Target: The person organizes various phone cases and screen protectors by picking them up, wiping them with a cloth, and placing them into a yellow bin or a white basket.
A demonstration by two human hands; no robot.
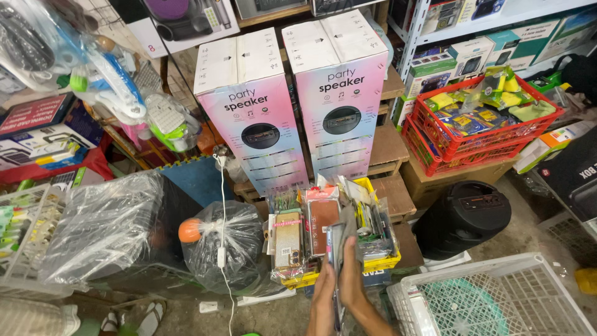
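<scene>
packets in thin plastic sleeves (336, 249) stood pressed between the person's two hands, edge-on to the camera, just in front of a yellow crate (384, 261) crammed with more of the same flat packaged goods. they looked light and slick, likely to slide against one another, and the flat stack seemed best held by squeezing its broad faces rather than its edges. the left hand (323, 298) lay flat against one side of the stack, fingers pointing up and forward; the right hand (352, 277) mirrored it on the other side, palm inward, so both were clamped on the packets like a pair of boards. the forearms rose from the bottom of the view, close together.

in the crate, a brown phone-case packet (323, 224) and a glittery one (288, 239) stood upright. left of it sat a knotted clear bag (224, 246) with a white cable (222, 211) hanging across it. behind rose two tall pink and white speaker boxes (339, 93). to the right stood a round black speaker (463, 218), a white plastic basket (497, 298) and stacked red crates (479, 134) of goods.
</scene>
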